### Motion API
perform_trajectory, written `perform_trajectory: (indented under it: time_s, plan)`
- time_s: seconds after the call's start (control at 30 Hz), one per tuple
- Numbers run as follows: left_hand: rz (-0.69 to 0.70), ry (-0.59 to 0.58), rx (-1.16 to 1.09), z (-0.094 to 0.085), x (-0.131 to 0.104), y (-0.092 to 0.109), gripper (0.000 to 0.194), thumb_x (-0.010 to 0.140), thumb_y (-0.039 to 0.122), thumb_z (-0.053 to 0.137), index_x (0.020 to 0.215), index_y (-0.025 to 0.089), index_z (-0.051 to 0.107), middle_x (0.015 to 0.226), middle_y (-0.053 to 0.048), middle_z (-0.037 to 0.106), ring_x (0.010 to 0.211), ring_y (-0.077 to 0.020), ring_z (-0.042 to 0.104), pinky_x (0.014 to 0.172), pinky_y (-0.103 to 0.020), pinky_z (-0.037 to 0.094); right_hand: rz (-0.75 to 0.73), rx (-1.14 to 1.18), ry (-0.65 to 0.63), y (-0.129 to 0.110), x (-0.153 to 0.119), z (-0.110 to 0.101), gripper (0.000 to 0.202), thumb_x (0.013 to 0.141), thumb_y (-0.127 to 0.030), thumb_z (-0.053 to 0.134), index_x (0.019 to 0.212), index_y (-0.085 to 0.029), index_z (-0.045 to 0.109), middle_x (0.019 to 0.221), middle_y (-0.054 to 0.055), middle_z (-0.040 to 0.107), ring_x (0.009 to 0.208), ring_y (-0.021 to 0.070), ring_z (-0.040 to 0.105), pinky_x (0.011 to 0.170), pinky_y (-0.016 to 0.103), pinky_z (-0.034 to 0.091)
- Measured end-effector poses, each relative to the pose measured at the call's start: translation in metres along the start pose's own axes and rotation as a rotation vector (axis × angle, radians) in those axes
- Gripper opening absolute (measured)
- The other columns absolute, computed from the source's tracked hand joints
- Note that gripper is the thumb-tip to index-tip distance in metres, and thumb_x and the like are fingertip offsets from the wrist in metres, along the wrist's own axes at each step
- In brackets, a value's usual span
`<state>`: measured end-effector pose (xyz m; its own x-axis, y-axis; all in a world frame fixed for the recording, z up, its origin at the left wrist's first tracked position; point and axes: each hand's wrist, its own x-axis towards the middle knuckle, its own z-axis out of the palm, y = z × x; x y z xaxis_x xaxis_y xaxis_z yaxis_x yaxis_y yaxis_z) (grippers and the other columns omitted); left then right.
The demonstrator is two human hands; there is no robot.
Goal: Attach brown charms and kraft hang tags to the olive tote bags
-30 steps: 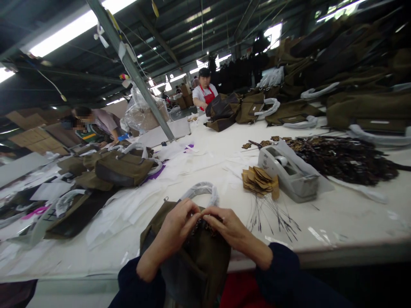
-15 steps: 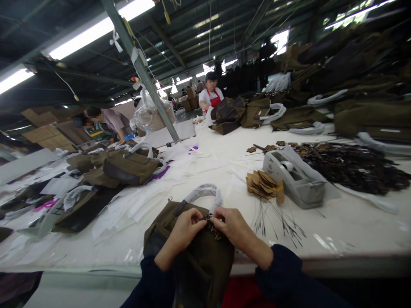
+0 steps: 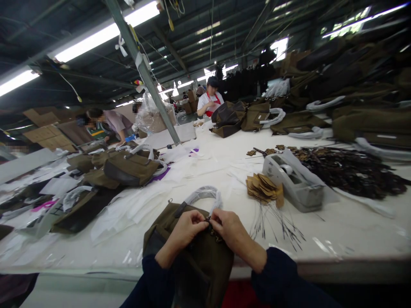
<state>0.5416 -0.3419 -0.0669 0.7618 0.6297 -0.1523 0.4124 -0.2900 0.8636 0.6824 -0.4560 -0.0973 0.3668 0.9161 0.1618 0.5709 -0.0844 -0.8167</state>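
Note:
An olive-brown bag point(image 3: 205, 261) with dark panels leans over the table's front edge, its handle point(image 3: 204, 193) wrapped in white. At the base of that handle my left hand point(image 3: 189, 229) and my right hand point(image 3: 228, 226) meet, fingertips nearly touching. Both hands pinch at a small dark fitting, too small and too covered by the fingers to make out fully. A brown patterned charm point(image 3: 215, 234) hangs just below my right fingers, against the bag.
A grey tape dispenser point(image 3: 293, 184), brown tags point(image 3: 263, 188) with dark strings and a heap of dark charms point(image 3: 349, 171) lie right. More bags point(image 3: 130, 169) lie left and at the back. A person in a red apron point(image 3: 210, 100) is across the table.
My right hand has turned slightly and its forearm has shifted a little left. The person in the red apron has raised a hand and lowered their head.

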Motion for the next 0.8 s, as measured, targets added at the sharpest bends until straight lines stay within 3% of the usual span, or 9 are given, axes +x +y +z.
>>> perform_trajectory:
  time_s: [0.13,0.23,0.4,0.53,0.67,0.8]
  plan:
    - [-0.027,-0.124,-0.036,-0.004,-0.001,-0.005,0.020,0.084,0.032,0.054,0.086,0.015,0.063,0.065,0.003,0.057,0.055,-0.0122,0.051,0.052,-0.024,0.038,-0.009,-0.104,-0.058,-0.001,-0.001,0.000,0.006,0.088,-0.016,0.058,0.085,-0.019,0.061,0.075,0.002,0.066,0.070,0.0152,0.058,0.065,0.024,0.035]
    - [0.075,-0.082,0.053,-0.003,0.000,-0.010,0.021,0.077,0.017,0.056,0.097,0.017,0.063,0.079,0.001,0.062,0.060,-0.0117,0.052,0.056,-0.024,0.040,-0.012,-0.156,-0.075,0.000,-0.002,0.001,0.005,0.089,-0.016,0.057,0.088,-0.018,0.061,0.080,0.004,0.068,0.074,0.0171,0.060,0.066,0.025,0.035]
    - [0.236,0.084,0.298,0.007,0.003,-0.013,0.009,0.075,0.013,0.058,0.076,0.017,0.066,0.077,-0.001,0.061,0.071,-0.0151,0.053,0.067,-0.027,0.041,0.007,-0.204,-0.093,0.000,-0.001,0.001,0.007,0.091,-0.018,0.055,0.092,-0.018,0.062,0.083,0.006,0.069,0.077,0.0196,0.062,0.067,0.027,0.034]
    - [0.267,0.065,0.297,0.010,0.004,-0.014,0.010,0.079,0.015,0.058,0.083,0.018,0.067,0.080,-0.001,0.064,0.072,-0.0160,0.055,0.069,-0.027,0.042,-0.005,-0.213,-0.094,-0.002,0.000,0.000,0.007,0.091,-0.017,0.055,0.092,-0.018,0.062,0.085,0.007,0.069,0.079,0.0206,0.062,0.067,0.028,0.035]
    - [0.306,0.038,0.329,0.008,0.004,-0.010,0.010,0.079,0.014,0.057,0.076,0.018,0.065,0.078,-0.001,0.065,0.075,-0.0170,0.058,0.071,-0.027,0.043,-0.008,-0.195,-0.079,-0.002,-0.001,0.000,0.006,0.090,-0.017,0.055,0.091,-0.017,0.061,0.083,0.006,0.068,0.078,0.0198,0.061,0.067,0.028,0.034]
    - [0.344,0.040,0.415,-0.005,-0.006,0.008,0.009,0.082,0.017,0.056,0.075,0.019,0.061,0.078,0.000,0.062,0.074,-0.0162,0.056,0.069,-0.026,0.041,-0.002,0.083,-0.019,0.001,-0.004,-0.007,0.005,0.090,-0.021,0.057,0.093,-0.019,0.060,0.068,-0.002,0.057,0.065,0.0142,0.053,0.062,0.025,0.035]
